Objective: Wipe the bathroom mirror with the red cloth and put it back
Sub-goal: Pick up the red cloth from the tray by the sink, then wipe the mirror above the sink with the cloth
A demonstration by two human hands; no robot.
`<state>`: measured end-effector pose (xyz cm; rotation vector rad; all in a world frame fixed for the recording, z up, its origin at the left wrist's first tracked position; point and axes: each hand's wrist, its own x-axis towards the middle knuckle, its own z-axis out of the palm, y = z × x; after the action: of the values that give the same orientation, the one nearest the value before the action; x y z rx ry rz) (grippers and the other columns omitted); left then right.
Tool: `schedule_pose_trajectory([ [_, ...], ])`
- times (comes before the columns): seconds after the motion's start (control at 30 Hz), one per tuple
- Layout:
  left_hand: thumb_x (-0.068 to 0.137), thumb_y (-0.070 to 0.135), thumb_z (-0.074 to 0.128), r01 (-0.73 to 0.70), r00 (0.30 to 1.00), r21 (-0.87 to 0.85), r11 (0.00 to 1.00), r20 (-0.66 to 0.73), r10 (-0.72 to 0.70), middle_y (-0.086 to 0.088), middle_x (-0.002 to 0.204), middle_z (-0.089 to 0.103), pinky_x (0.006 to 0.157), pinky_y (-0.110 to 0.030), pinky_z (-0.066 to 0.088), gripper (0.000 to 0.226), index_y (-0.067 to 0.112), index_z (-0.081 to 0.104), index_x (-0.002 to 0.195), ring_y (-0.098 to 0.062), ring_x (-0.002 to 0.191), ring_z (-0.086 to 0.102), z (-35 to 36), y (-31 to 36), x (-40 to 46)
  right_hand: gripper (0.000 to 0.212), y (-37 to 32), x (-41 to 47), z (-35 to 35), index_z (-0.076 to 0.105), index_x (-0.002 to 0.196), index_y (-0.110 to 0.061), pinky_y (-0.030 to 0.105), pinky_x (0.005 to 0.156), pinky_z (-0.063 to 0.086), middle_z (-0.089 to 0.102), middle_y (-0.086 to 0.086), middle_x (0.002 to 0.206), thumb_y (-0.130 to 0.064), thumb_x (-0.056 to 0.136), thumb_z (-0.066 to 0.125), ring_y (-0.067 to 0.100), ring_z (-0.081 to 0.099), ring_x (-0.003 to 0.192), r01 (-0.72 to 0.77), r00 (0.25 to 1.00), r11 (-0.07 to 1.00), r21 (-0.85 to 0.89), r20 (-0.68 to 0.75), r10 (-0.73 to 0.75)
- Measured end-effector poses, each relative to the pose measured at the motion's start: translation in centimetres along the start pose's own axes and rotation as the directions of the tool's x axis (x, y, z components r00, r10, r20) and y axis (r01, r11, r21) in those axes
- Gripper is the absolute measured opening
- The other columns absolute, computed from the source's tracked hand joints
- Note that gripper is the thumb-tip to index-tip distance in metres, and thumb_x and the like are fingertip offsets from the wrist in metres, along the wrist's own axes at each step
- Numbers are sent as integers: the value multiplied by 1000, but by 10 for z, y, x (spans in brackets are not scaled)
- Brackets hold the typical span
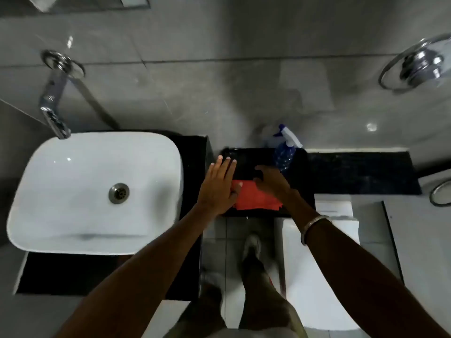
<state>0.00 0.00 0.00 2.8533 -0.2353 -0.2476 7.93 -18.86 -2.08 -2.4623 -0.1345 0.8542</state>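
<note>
The red cloth (253, 197) lies folded flat in a black tray (244, 157) on the dark counter, right of the basin. My left hand (218, 186) rests flat, fingers stretched out, over the cloth's left edge, the thumb touching it. My right hand (273, 182) lies on the cloth's right part with the fingers curled toward the tray's middle. Neither hand lifts the cloth. Only the mirror's lower edge (85, 3) shows at the top left.
A blue spray bottle (284, 154) stands at the tray's back right corner, close to my right hand. A white basin (95, 191) with a chrome wall tap (52, 103) is on the left. A chrome towel ring (415, 67) hangs at right. My legs and a white toilet lid (317, 276) are below.
</note>
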Motion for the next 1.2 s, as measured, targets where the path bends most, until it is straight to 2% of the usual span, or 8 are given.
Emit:
schedule_pose_trajectory([
  [0.3,109,43,34,108,988,-12,994,115,-106,-16,173,12,130,-46,-1,68,9,15,164,-33,162,0,61,-7,20,73,33,58,34,47,151,-15,51,117,38,45,15,155,-40,88,74,38,42,144,2,980,906,-423,183,84],
  [0.53,109,39,39,137,979,-223,965,-119,-166,-16,172,18,132,-47,10,66,6,19,163,-33,161,5,30,5,17,41,2,35,14,68,119,-17,40,91,57,71,8,116,-46,90,62,28,69,102,75,931,980,-183,365,-3],
  [0.67,107,40,39,56,907,-469,882,-346,-242,-14,170,24,131,-39,12,65,5,25,161,-28,161,8,-34,4,10,20,-63,-2,-25,57,91,-16,37,78,46,60,3,90,-31,90,71,24,60,89,145,973,986,80,170,-157],
  [0.77,105,51,35,-19,835,-604,797,-448,-320,1,172,19,129,-20,6,70,13,23,163,-11,161,2,-87,0,0,24,-129,-40,-62,55,90,-9,32,68,35,59,6,80,-25,89,73,26,58,79,274,952,950,148,-181,-246],
  [0.87,102,54,40,-223,762,-786,577,-510,-399,4,172,19,131,-23,12,74,16,23,163,-9,161,9,-152,4,-8,26,-207,-89,-96,59,100,-5,27,63,30,69,11,87,-25,89,71,35,67,84,509,782,854,111,-475,-404],
  [1.03,98,37,37,-569,586,-811,136,-516,-624,-15,137,49,100,-21,51,72,-4,26,157,-7,109,63,-259,10,-11,30,-305,-153,-143,68,123,-8,35,104,51,72,8,130,-23,106,50,24,69,117,778,628,610,150,-206,-750],
  [1.1,99,30,44,-710,393,-692,132,-545,-741,-11,139,57,105,-26,52,65,-2,32,154,-13,118,65,-293,6,-13,36,-328,-164,-161,65,133,-1,37,115,47,71,7,135,-18,110,43,21,65,130,823,562,541,174,-114,-819],
  [1.2,93,36,54,-820,194,-540,191,-577,-794,-29,159,38,125,-58,29,75,4,32,157,-45,148,38,-358,-7,-10,40,-371,-180,-196,60,142,-10,5,110,36,66,-27,129,-24,111,40,-21,49,129,923,346,364,-125,-143,-927],
])
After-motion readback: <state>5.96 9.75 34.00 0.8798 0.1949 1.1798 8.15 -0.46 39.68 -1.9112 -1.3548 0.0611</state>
